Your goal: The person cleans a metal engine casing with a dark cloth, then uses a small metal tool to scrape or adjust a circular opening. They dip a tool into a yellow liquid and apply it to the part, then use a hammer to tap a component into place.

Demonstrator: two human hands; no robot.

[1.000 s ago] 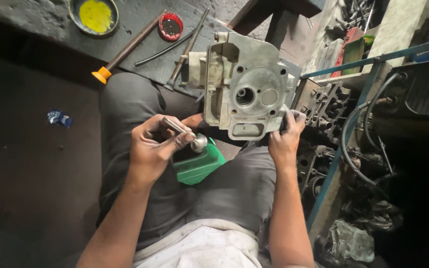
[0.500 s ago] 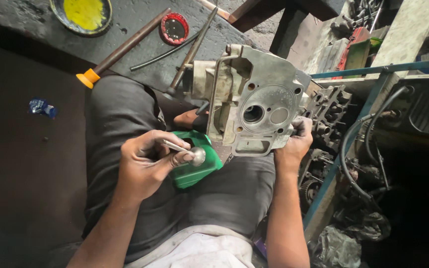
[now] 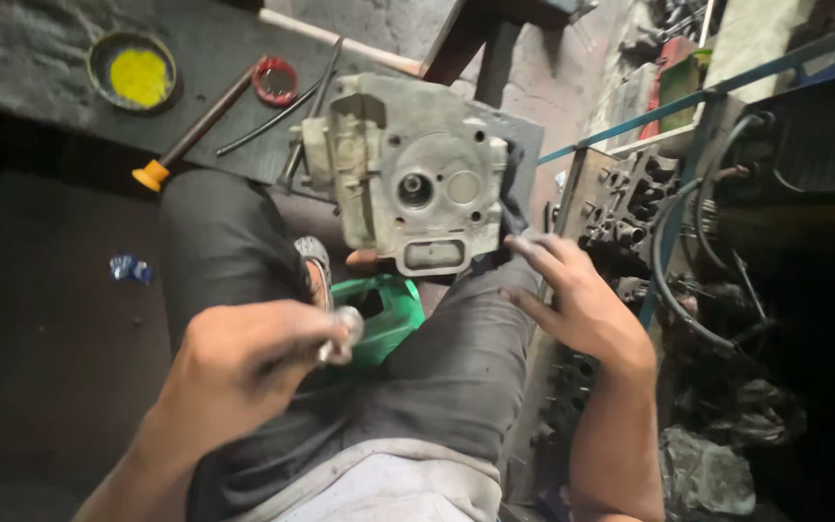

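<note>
A grey cast metal engine head (image 3: 417,179) stands upright on my knees, its flat face with two round ports turned toward me. My right hand (image 3: 572,300) rests against its lower right edge, fingers spread. My left hand (image 3: 253,362) is closed around a small shiny metal part (image 3: 345,333), its rounded end sticking out past my fingers. A green plastic container (image 3: 388,309) sits between my legs, just beyond that hand.
On the dark bench beyond lie a yellow-filled round tin (image 3: 137,72), a red ring (image 3: 275,79), an orange-tipped rod (image 3: 195,126) and a wooden handle (image 3: 335,39). Engine parts, hoses and a blue frame (image 3: 649,203) crowd the right side.
The view has tilted and drawn closer. My left hand has dropped lower toward me with the metal part. My right hand has opened its fingers along the engine head's lower edge.
</note>
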